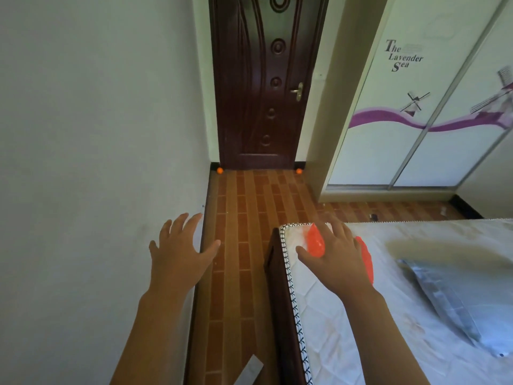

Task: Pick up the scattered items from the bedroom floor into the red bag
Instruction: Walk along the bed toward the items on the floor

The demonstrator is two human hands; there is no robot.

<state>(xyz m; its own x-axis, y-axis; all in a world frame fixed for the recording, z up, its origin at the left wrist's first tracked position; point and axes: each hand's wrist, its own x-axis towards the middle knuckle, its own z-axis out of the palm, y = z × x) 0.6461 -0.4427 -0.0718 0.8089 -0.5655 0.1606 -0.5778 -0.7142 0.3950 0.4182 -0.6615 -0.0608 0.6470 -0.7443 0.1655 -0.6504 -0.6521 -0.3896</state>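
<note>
The red bag [316,243] lies on the near left corner of the bed, mostly covered by my right hand [337,255], which hovers over it with fingers spread; contact cannot be judged. My left hand [181,251] is open, fingers apart, held in front of the left wall with nothing in it. Two small orange balls rest on the floor at the foot of the door, one at the left corner [219,170] and one at the right corner [299,171]. A small dark item [374,217] and a pale scrap [443,210] lie on the floor by the wardrobe.
A narrow strip of brown tiled floor [244,218] runs between the left wall and the bed [416,301] toward a closed dark wooden door [266,84]. A grey pillow [460,304] lies on the bed. A white sliding wardrobe [416,120] stands at right. A grey flat piece [249,370] lies on the near floor.
</note>
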